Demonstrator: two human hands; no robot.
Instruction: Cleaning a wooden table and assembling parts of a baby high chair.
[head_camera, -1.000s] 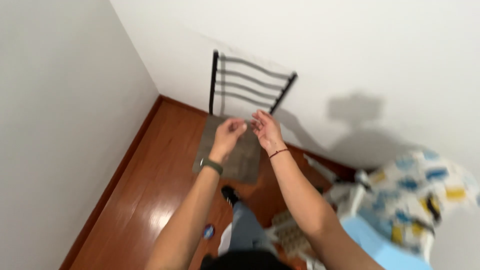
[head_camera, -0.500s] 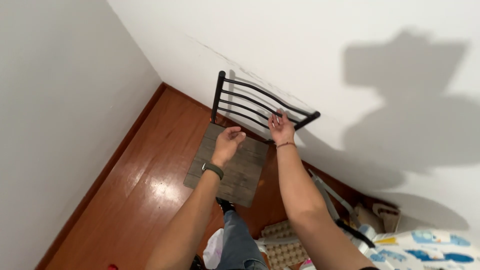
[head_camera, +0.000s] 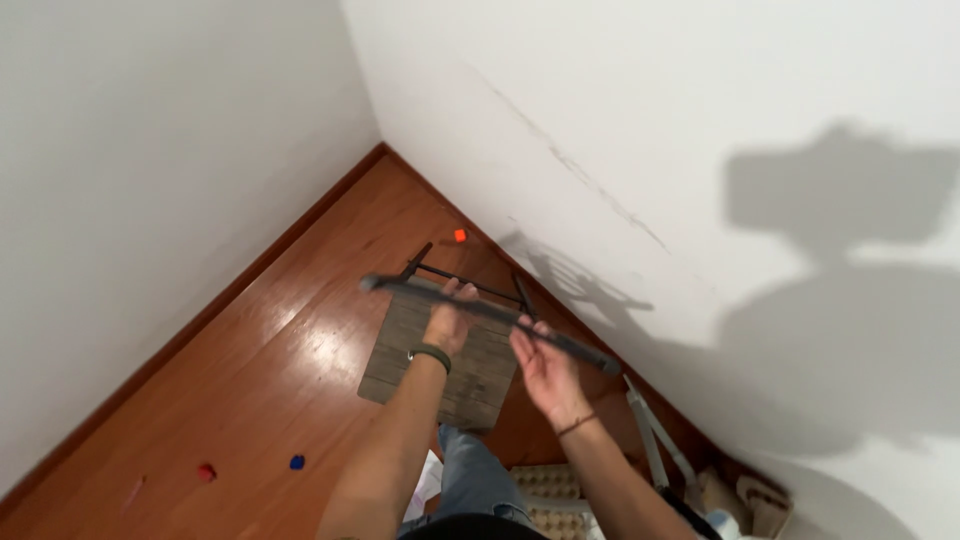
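My left hand is wrapped around the top rail of the black metal chair, green band at the wrist. My right hand is half open, palm up under the same rail further along, fingers touching it but not closed. The chair sits in the room corner on the wooden floor, its grey-brown seat below my hands. Orange bit near the baseboard; red piece and blue piece lie lower left.
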